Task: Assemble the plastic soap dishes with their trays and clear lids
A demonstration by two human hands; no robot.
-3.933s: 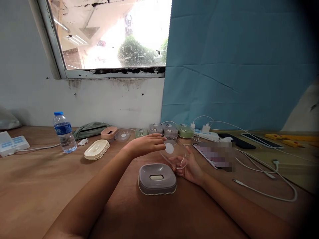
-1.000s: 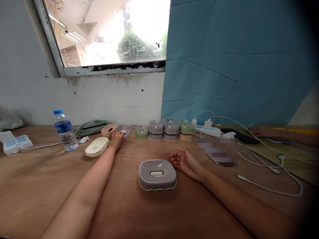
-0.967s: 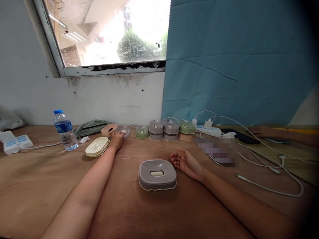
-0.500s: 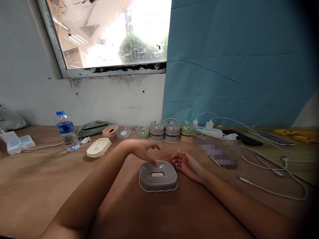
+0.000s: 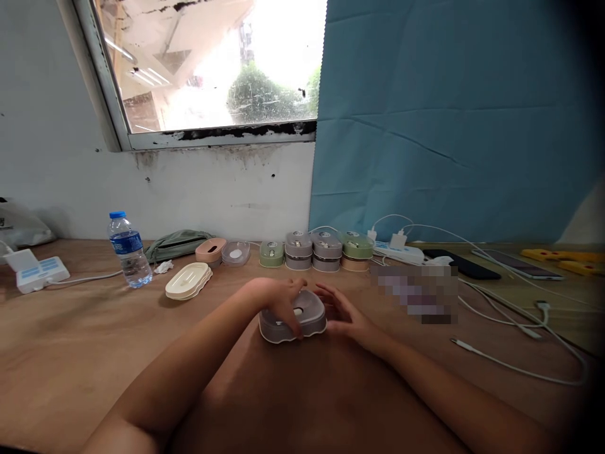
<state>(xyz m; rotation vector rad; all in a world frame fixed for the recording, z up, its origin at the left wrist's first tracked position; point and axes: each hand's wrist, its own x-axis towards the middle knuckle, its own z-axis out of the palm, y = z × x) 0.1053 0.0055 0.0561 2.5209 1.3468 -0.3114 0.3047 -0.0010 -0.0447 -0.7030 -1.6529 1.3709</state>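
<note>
A grey rounded box (image 5: 309, 325) with an oval slot in its top and a thin, wavy cream rim sits before me, tilted a little. My left hand (image 5: 281, 302) reaches across it from the left, gripping it with the thumb down the front side and the fingers over the top and far side. Beside the box's right end is my right hand (image 5: 347, 318), its fingers apart and curved towards that end; whether the fingertips press on it is hard to see. A cream oval tray-like piece (image 5: 189, 281) lies to the left.
Along the wall stand a pink box (image 5: 211, 252), a clear lid-like piece (image 5: 236, 253), a small green box (image 5: 271, 255) and stacked grey boxes (image 5: 326, 251). A water bottle (image 5: 131, 252) is at left. White cables (image 5: 510, 372) and phones (image 5: 520, 265) lie at right.
My left hand has come down from above the box and taken hold of it. The box has shifted slightly left and away from me and turned. My right hand has moved against its right end.
</note>
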